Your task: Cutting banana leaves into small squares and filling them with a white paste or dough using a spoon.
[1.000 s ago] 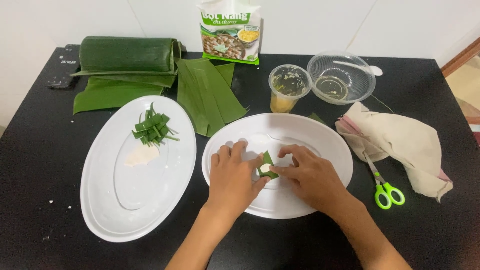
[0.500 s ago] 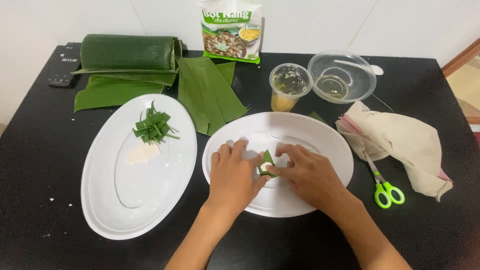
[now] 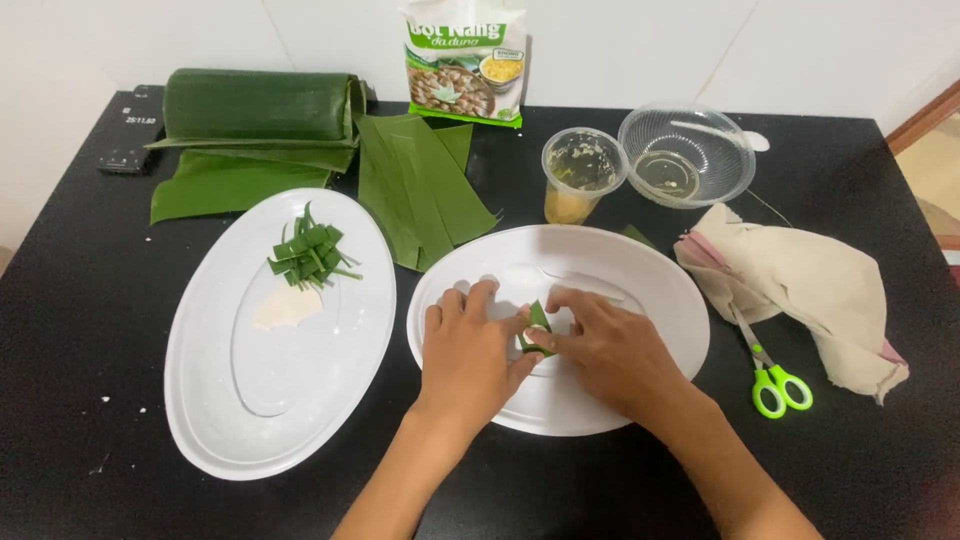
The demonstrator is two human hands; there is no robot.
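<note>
Both my hands rest on a white oval plate (image 3: 640,270) at the centre of a black table. My left hand (image 3: 470,345) and my right hand (image 3: 605,345) meet fingertip to fingertip and pinch a small folded green leaf piece (image 3: 537,322) between them. Most of that piece is hidden by my fingers. To the left lies a second white oval plate (image 3: 210,400) with a pile of cut green leaf pieces (image 3: 308,255) and a small lump of white dough (image 3: 285,307).
A banana leaf roll (image 3: 255,105) and flat leaf strips (image 3: 415,185) lie at the back left. A printed food bag (image 3: 465,60), a plastic cup (image 3: 580,175), a clear bowl (image 3: 690,155), a beige cloth (image 3: 800,285) and green-handled scissors (image 3: 775,380) stand at the back and right.
My fingers have shifted slightly on the folded leaf piece; both hands stay on the same spot of the plate.
</note>
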